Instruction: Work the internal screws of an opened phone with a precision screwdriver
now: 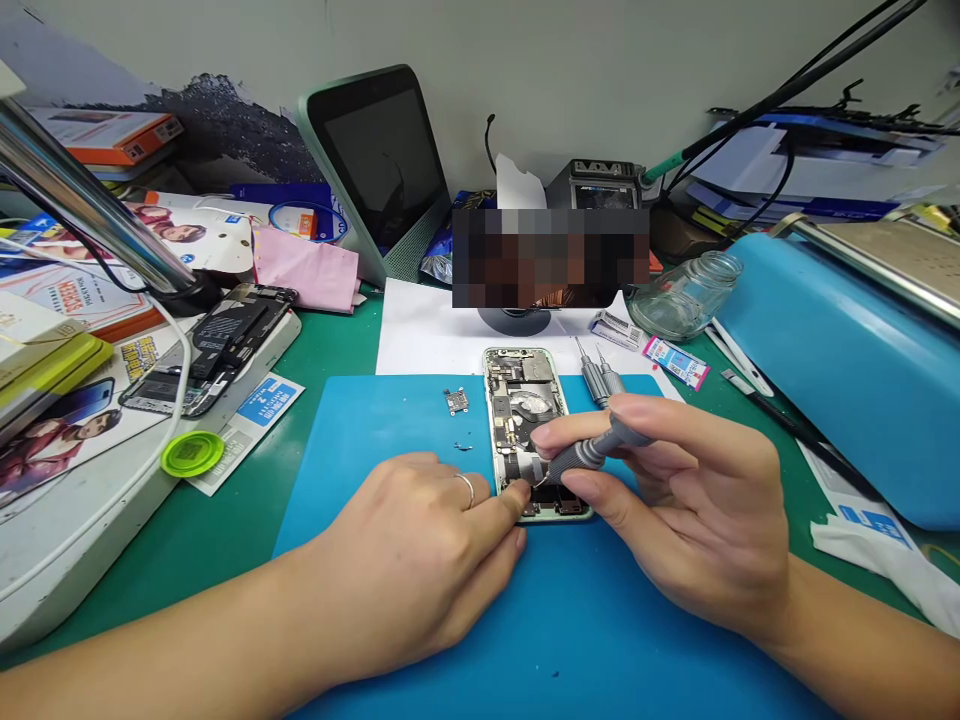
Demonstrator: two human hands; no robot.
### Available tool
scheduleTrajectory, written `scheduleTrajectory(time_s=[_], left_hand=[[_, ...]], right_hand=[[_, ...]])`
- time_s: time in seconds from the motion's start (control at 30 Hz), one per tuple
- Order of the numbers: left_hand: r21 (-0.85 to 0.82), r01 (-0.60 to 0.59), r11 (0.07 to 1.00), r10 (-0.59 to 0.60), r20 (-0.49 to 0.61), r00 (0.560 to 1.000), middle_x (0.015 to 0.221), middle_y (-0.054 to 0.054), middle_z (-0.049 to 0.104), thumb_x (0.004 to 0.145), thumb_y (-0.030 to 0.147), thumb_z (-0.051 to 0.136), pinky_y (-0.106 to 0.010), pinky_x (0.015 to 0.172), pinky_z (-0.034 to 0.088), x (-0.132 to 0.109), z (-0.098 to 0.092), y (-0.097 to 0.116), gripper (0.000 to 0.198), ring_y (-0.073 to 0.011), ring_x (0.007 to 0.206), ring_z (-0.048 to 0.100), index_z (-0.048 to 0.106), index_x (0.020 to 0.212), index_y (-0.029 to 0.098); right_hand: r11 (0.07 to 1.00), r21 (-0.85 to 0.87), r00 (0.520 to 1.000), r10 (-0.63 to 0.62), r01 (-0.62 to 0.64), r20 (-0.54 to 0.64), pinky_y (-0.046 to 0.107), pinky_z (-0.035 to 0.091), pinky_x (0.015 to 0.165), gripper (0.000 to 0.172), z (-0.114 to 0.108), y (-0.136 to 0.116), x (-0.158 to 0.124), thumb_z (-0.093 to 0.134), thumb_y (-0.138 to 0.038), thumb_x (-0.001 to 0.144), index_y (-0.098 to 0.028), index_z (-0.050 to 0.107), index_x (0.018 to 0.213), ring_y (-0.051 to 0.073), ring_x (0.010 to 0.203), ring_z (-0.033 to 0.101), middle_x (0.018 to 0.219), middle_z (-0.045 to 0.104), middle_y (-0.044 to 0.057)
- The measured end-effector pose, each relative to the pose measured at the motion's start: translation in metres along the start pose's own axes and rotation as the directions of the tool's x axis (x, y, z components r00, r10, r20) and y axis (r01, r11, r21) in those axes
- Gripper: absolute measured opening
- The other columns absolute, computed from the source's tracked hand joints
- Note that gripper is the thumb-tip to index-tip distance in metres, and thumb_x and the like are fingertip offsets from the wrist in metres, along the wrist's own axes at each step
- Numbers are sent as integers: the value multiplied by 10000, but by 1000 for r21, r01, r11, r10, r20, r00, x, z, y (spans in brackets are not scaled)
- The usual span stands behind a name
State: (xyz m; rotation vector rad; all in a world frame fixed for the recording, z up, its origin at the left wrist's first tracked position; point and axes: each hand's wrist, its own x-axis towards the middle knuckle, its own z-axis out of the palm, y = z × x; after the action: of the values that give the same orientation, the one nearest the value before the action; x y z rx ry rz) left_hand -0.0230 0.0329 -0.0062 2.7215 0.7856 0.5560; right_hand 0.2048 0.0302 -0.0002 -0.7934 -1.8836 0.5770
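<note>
Opened pale-green-framed smartphone (pixel 523 412) lies centre frame on flat blue mat (pixel 375 435). Left hand (pixel 427 535), half-curled, grips nothing visible, touches its lower end, likely bracing. Right hand (pixel 705 505) pinches grey knurled screwdriver (pixel 576 460), likely for control.

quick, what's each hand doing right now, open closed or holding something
Left hand: partly curled, touching the opened phone near its lower end; grip unclear.
Right hand: closed on a gray screwdriver.
</note>
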Motion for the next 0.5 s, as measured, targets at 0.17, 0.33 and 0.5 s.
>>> scheduleTrajectory(time_s=[0.17,0.33,0.5], left_hand=[[0,-2,1000,2,-3,1000,697,14,627,1038,234,442,-379,518,386,0,0,0,265,-189,549,571,666,1147,141],[8,-2,1000,2,-7,1000,701,15,624,1041,242,439,-382,520,378,0,0,0,269,-189,551,567,663,1155,146],[18,-4,1000,4,-11,1000,697,20,623,1043,249,441,-377,517,365,-1,0,0,269,-179,536,558,663,1157,146]], right_hand=[[1000,10,1000,9,-9,-5,309,697,752,684,0,0,1,677,22,857,-340,508,1412,210,1007,765,1196,711,41],[1000,19,999,-14,13,44,316,685,818,707,-4,-1,3,682,43,838,-339,513,1408,198,1002,767,1145,744,23],[992,119,997,-41,33,72,334,696,793,681,-5,-2,6,683,45,841,-334,539,1388,206,1005,765,1149,742,25]])
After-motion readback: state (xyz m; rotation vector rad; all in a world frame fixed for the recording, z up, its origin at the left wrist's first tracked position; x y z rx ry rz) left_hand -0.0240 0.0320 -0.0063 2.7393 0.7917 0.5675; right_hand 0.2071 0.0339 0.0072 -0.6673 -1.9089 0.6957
